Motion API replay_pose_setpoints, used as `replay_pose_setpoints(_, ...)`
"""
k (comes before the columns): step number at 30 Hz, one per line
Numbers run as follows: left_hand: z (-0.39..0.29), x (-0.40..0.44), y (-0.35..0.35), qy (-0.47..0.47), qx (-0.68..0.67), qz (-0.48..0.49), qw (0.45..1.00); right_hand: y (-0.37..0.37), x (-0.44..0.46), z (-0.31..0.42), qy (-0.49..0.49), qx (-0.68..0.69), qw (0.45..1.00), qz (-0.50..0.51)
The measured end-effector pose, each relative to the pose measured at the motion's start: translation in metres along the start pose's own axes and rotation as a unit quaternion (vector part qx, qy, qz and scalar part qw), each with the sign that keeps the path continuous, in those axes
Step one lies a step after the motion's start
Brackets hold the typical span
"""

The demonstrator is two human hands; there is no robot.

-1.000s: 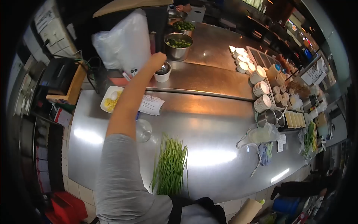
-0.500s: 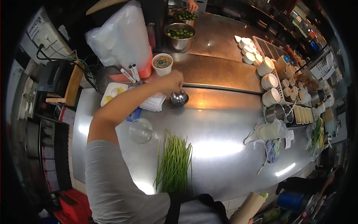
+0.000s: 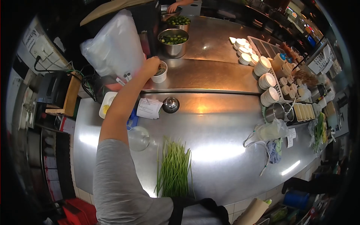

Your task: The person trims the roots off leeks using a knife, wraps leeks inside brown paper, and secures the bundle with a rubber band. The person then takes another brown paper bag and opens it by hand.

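Chives lie aligned by the surface's near edge, presumably to keep the stalks even. Toward the far edge sits a bell. Beyond, your left hand overlaps the cup's left rim, fingers hidden: you cannot tell opening or hold. The cup stands upright, likely for easy reach.

On the seamed metal surface I see greens at seven o'clock, a bell at ten, a tub at eleven.
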State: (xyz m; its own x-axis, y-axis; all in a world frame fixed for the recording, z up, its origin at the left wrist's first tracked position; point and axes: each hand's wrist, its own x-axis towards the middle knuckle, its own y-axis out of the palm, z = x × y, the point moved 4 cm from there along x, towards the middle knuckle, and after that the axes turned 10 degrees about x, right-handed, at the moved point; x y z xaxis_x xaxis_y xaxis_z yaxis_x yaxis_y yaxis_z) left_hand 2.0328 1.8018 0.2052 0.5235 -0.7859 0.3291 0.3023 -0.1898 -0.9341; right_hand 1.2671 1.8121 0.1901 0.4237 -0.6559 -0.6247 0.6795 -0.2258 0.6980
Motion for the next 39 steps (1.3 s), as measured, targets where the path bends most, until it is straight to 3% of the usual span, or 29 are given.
replay_pose_setpoints(4, 0.003, 0.009, 0.013, 0.049, 0.080, 0.074, 0.993, -0.005, -0.004, -0.003, -0.007, 0.004, 1.000, -0.002)
replay_pose_setpoints(8, 0.017, 0.006, 0.011, 0.093, -0.013, 0.013, 0.996, -0.008, -0.015, -0.007, -0.009, 0.006, 1.000, -0.002)
replay_pose_setpoints(10, 0.025, 0.007, -0.005, 0.056, -0.136, -0.008, 0.989, -0.009, -0.016, -0.003, -0.020, 0.007, 1.000, -0.007)
replay_pose_setpoints(11, 0.024, 0.007, -0.010, 0.057, -0.135, -0.007, 0.989, -0.011, -0.015, -0.006, -0.019, 0.010, 1.000, -0.009)
replay_pose_setpoints(13, 0.028, 0.005, -0.017, -0.032, -0.228, 0.029, 0.973, -0.011, -0.017, -0.006, -0.022, 0.012, 1.000, -0.009)
replay_pose_setpoints(17, 0.025, 0.002, -0.032, -0.046, -0.248, 0.013, 0.968, -0.012, -0.021, -0.004, -0.032, 0.019, 0.999, 0.001)
replay_pose_setpoints(19, 0.031, 0.003, -0.026, -0.098, -0.282, -0.017, 0.954, -0.013, -0.026, -0.005, -0.035, 0.024, 0.999, 0.004)
replay_pose_setpoints(23, 0.027, 0.004, -0.028, -0.026, -0.246, -0.051, 0.968, -0.024, -0.045, -0.014, -0.055, 0.032, 0.998, -0.003)
replay_pose_setpoints(25, 0.017, -0.002, -0.052, -0.079, -0.302, -0.101, 0.945, -0.030, -0.059, -0.013, -0.073, 0.042, 0.996, 0.001)
replay_pose_setpoints(28, 0.004, 0.013, -0.068, -0.026, -0.358, -0.144, 0.922, -0.040, -0.071, -0.006, -0.095, 0.060, 0.993, 0.023)
replay_pose_setpoints(29, -0.014, 0.013, -0.087, -0.015, -0.360, -0.147, 0.921, -0.042, -0.072, -0.003, -0.100, 0.064, 0.992, 0.035)
replay_pose_setpoints(31, -0.085, 0.004, -0.139, 0.100, -0.546, 0.002, 0.832, -0.034, -0.067, 0.005, -0.096, 0.069, 0.990, 0.071)
replay_pose_setpoints(32, -0.126, -0.007, -0.162, 0.168, -0.567, 0.050, 0.805, -0.033, -0.060, 0.010, -0.085, 0.064, 0.989, 0.100)
replay_pose_setpoints(33, -0.178, -0.024, -0.189, 0.251, -0.555, 0.102, 0.786, -0.023, -0.044, 0.017, -0.066, 0.061, 0.987, 0.136)
replay_pose_setpoints(35, -0.282, -0.084, -0.236, 0.276, -0.570, 0.236, 0.737, -0.012, -0.030, 0.034, -0.047, 0.046, 0.978, 0.197)
replay_pose_setpoints(36, -0.333, -0.120, -0.252, 0.309, -0.572, 0.332, 0.683, -0.009, -0.027, 0.042, -0.043, 0.036, 0.974, 0.221)
replay_pose_setpoints(38, -0.421, -0.187, -0.275, 0.439, -0.551, 0.395, 0.589, -0.013, -0.033, 0.058, -0.048, 0.022, 0.966, 0.253)
replay_pose_setpoints(39, -0.456, -0.219, -0.280, 0.473, -0.544, 0.396, 0.569, -0.018, -0.038, 0.066, -0.052, 0.017, 0.964, 0.260)
